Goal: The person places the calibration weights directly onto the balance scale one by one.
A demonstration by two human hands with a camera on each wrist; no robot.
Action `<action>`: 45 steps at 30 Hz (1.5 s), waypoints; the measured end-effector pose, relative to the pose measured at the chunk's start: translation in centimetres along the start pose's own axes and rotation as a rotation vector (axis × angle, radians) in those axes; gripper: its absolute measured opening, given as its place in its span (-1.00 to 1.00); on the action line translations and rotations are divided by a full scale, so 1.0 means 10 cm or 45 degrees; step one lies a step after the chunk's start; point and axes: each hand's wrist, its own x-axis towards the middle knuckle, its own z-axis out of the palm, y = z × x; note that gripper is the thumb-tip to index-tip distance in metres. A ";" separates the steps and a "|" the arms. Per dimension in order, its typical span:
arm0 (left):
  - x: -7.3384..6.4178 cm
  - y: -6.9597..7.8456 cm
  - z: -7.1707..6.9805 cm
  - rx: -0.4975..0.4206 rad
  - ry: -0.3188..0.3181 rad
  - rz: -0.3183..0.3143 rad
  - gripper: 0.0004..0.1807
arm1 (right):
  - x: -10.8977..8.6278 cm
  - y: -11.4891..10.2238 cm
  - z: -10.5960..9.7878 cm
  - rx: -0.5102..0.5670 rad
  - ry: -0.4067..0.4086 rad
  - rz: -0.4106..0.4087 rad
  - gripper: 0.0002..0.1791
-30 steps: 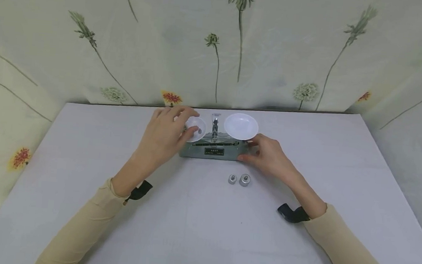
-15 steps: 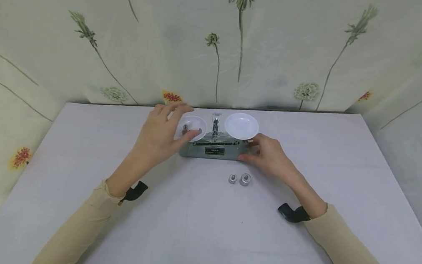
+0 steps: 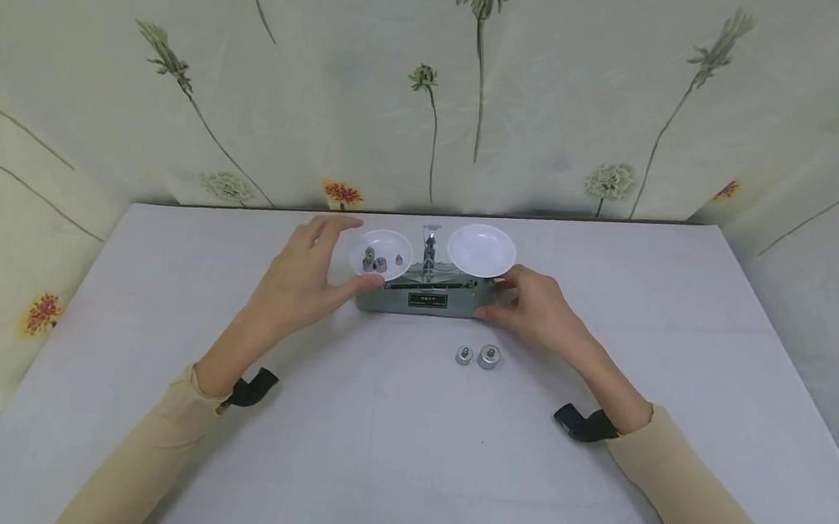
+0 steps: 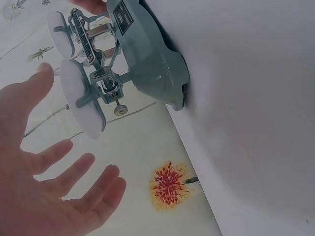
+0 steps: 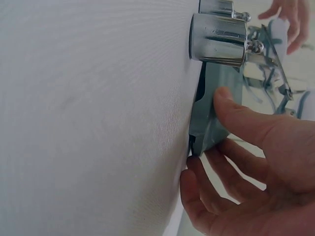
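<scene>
A green-grey balance scale (image 3: 389, 301) stands at the back of the table, with two white pans. In its left pan (image 3: 390, 241) sit several small metal weights (image 3: 380, 264); the right pan (image 3: 482, 251) holds nothing. My left hand (image 3: 294, 276) is spread beside the left pan, thumb near its front rim, with nothing between the fingers. The left wrist view has this hand (image 4: 44, 172) apart from the pan's underside (image 4: 78, 101). My right hand (image 3: 538, 310) grips the right end of the base, its thumb (image 5: 236, 115) on the front and fingers curled behind the end.
Two larger silver weights, a smaller one (image 3: 465, 355) and a bigger one (image 3: 489, 356), stand on the white tabletop (image 3: 403, 452) in front of the scale. A flower-printed cloth (image 3: 371, 125) rises behind the table's back edge.
My left hand has drawn back to the left and down from over the left pan, uncovering the small weights in it. The right hand stays on the base.
</scene>
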 end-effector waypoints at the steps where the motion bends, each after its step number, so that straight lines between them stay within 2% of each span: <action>1: 0.00 -0.01 0.00 -0.027 -0.021 -0.020 -0.06 | 0.00 0.00 0.00 -0.001 0.001 -0.001 -0.31; 9: 0.04 -0.07 0.00 -0.197 -0.133 -0.172 0.06 | -0.01 0.01 0.00 -0.005 0.004 -0.008 -0.31; 17: 0.02 -0.16 -0.02 -0.283 -0.270 -0.223 0.21 | 0.00 0.02 0.00 -0.007 0.006 -0.007 -0.30; 21: 0.02 -0.20 0.01 -0.344 -0.309 -0.285 0.18 | 0.01 0.03 0.00 -0.012 0.007 -0.014 -0.32; 25: 0.01 -0.22 0.05 -0.397 -0.344 -0.339 0.06 | 0.02 0.04 0.01 -0.011 0.012 -0.028 -0.31; 37: -0.01 -0.25 0.12 -0.441 -0.434 -0.311 -0.28 | 0.01 0.03 0.03 -0.028 0.022 -0.045 -0.23; 41: -0.02 -0.26 0.15 -0.415 -0.420 -0.289 -0.43 | -0.01 0.02 0.03 -0.022 0.013 -0.040 -0.26; 45: -0.02 -0.24 0.19 -0.417 -0.396 -0.267 -0.47 | -0.03 0.01 0.03 -0.018 0.014 -0.031 -0.29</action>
